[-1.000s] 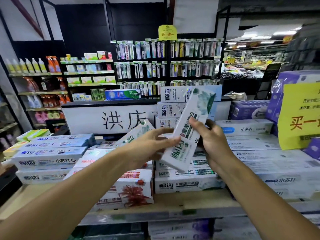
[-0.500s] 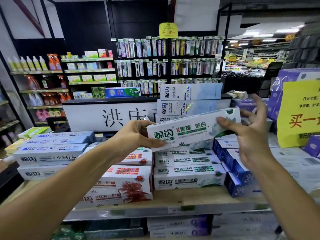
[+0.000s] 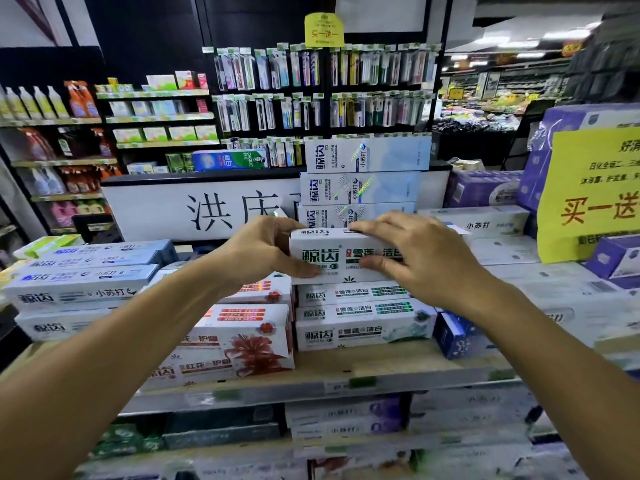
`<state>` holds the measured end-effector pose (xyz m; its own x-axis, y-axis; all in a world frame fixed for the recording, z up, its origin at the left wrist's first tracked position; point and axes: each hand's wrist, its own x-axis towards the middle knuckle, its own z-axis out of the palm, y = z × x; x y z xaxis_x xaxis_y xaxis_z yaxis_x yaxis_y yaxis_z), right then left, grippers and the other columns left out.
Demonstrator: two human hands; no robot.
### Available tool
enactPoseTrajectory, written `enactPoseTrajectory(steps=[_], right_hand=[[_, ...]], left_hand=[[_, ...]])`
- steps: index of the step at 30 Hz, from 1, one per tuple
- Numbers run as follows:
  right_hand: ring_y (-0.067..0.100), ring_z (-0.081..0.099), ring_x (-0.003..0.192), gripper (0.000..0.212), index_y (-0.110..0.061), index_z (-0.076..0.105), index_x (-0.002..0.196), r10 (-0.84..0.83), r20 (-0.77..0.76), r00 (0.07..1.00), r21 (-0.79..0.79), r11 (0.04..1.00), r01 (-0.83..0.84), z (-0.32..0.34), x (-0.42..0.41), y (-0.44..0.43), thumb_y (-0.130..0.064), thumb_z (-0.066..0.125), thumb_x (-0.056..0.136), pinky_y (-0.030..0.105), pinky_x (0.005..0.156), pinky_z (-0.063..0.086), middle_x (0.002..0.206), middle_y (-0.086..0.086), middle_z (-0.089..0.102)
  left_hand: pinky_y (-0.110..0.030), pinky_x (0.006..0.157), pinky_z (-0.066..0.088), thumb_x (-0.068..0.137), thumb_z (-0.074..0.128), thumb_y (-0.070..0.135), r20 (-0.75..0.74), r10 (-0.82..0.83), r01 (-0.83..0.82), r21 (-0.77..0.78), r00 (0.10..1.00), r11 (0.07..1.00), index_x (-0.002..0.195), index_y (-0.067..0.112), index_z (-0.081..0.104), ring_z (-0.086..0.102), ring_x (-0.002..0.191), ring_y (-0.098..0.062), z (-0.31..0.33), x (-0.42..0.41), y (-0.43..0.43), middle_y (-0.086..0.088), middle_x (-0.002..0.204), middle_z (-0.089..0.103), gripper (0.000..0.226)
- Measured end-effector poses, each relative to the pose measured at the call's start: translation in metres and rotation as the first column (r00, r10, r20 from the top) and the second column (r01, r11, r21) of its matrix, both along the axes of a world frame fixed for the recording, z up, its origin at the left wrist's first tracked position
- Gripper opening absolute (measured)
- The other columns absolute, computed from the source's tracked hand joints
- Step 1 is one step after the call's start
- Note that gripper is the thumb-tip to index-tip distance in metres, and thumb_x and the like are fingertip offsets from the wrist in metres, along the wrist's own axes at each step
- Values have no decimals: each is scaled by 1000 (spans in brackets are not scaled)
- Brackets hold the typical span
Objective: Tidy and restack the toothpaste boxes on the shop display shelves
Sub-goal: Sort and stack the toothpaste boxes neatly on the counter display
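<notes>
One green-and-white toothpaste box (image 3: 329, 256) tops three matching boxes (image 3: 356, 322). The left hand (image 3: 256, 251) grips its left end; the right hand (image 3: 422, 261) pinches its top and front faces.

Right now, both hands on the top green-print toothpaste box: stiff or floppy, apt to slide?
Probably stiff: the green-print box shows straight edges under the left hand and right hand. Its glossy faces may slide on the matching stack below. Flat sides, so unlikely to roll.

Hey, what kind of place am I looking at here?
Most likely a supermarket's toiletries aisle: stacked toothpaste boxes on a display shelf, racks of hanging toothbrushes behind, and a yellow promotion sign on the right.
</notes>
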<state>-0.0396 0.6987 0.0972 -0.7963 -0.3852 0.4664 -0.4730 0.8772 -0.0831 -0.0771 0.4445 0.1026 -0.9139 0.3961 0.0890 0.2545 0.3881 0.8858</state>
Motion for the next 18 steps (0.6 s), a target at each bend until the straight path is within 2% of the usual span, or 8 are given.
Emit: enactPoseTrajectory(steps=[2,4,6,8,10,12,15,18], right_hand=[[17,56,98,64,-42,49,140,38,109,993,-100,995,-27,-3,4,3,-68,46,81,34,79,45,108,-8,59],[14,56,93,68,-44,52,137,81,182,980,-190,981,-46,-9,13,12,-72,47,75,34,78,46,104,-10,59],[8,53,89,67,-48,53,134,77,208,975,-139,989,-49,-17,22,21,-74,49,73,28,72,44,99,-18,55],[-1,48,83,59,-53,51,132,26,240,971,8,1000,-28,-27,29,28,-71,57,76,20,66,36,95,-24,48],[-1,47,84,58,-58,47,132,-39,292,956,141,990,-2,-36,35,30,-66,65,78,21,66,37,98,-23,46],[2,48,91,59,-59,44,134,-68,332,941,187,982,5,-48,39,26,-64,66,79,23,73,41,102,-22,44],[4,46,100,61,-57,40,136,-40,351,935,166,986,-20,-69,40,15,-61,65,81,25,81,44,102,-22,41],[5,42,101,63,-54,39,138,0,331,944,138,989,-49,-92,35,4,-60,65,82,24,79,36,99,-21,38]], left_hand=[[-40,87,60,59,89,17,3,-58,58,26,998,998,110,15,68,73,98,-30,-1,2,-2,-11,98,78,56],[-35,82,61,61,87,17,13,-148,148,15,989,989,125,16,60,74,98,-26,-1,1,-6,-11,101,78,69],[-36,82,61,63,86,16,12,-199,200,-29,980,979,139,19,50,73,100,-28,-3,-1,-10,-14,106,76,84],[-39,89,59,61,86,23,-61,-199,188,-148,978,971,144,24,46,71,102,-23,-8,-3,-13,-8,109,75,92],[-35,98,55,65,86,33,-125,-207,165,-284,970,944,142,33,48,68,106,-9,-13,-3,-13,5,110,74,86],[-31,100,52,74,86,33,-144,-248,184,-353,958,917,136,38,53,65,109,-3,-20,-3,-12,11,111,72,71],[-30,99,53,79,83,30,-157,-259,194,-341,953,920,124,43,60,66,106,-3,-24,-7,-8,13,108,72,52],[-29,93,56,82,80,30,-128,-231,193,-258,965,947,117,42,66,69,100,-6,-23,-10,-7,13,105,74,40]])
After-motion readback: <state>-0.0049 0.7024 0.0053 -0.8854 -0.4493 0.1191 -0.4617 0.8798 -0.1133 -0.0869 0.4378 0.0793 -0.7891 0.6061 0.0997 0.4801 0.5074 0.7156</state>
